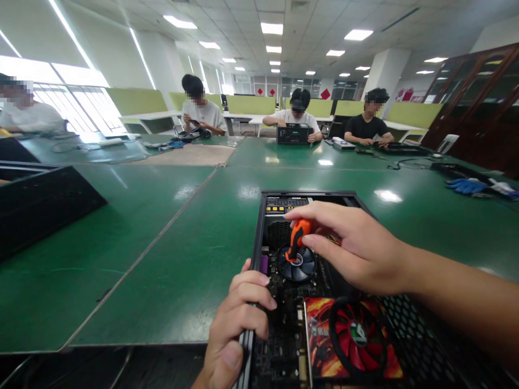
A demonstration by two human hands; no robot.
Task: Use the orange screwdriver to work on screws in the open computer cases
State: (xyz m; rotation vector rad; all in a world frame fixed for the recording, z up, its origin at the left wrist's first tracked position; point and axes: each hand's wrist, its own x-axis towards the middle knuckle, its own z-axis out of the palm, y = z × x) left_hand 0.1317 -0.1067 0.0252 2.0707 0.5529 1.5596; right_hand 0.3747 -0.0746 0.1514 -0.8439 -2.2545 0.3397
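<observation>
Only the orange-and-black handle of the screwdriver (297, 240) shows, pinched between the thumb and fingertips of the right hand (357, 248) above the black cooler fan (300, 267) inside the open computer case (308, 193); its shaft and tip cannot be made out against the fan hub, and the case's near end runs off the bottom edge. The left hand (237, 319) is curled tight over the case's left wall, its wrist cut off below. Counted: one screwdriver, two fans, the black one and a red fan (359, 335) on the graphics card (320, 346), and four other people seated at the far side of the green table (162, 243).
</observation>
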